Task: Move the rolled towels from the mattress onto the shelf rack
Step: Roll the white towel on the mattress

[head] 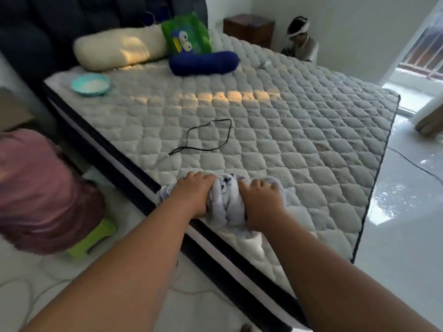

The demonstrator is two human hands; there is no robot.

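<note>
A rolled white towel (pixel 226 200) with dark print lies on the near edge of the quilted mattress (pixel 287 130). My left hand (pixel 191 195) grips its left end, fingers curled over the top. My right hand (pixel 260 202) grips its right end the same way. A dark blue rolled towel (pixel 203 64) lies far back on the mattress, near the pillows. No shelf rack is in view.
A black cable (pixel 208 137) loops across the mattress middle. A teal bowl (pixel 90 84), cream pillow (pixel 119 47) and green cushion (pixel 185 37) sit near the headboard. A pink bundle (pixel 38 192) and green stool (pixel 91 238) stand at left. A person (pixel 302 39) sits beyond the bed.
</note>
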